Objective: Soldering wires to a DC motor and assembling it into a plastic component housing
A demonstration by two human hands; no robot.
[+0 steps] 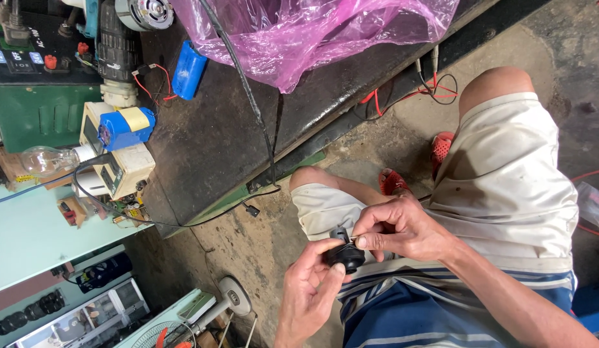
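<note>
My left hand (307, 289) holds a small black round plastic part (346, 255) over my lap, with thumb and fingers wrapped around its lower side. My right hand (397, 228) comes from the right and pinches the top of the same part with thumb and forefinger. A thin pale bit shows at its fingertips; what it is cannot be made out. I sit in pale shorts (505, 187) and a blue striped shirt (428, 316), knees pointing away from me.
A dark workbench (209, 142) stands ahead on the left. It carries a pink plastic bag (312, 32), a blue battery cell (188, 69) with red wires, a black cable (248, 96), a light bulb (45, 160) and a green device (42, 109). A fan (183, 328) and red sandals (441, 147) are on the concrete floor.
</note>
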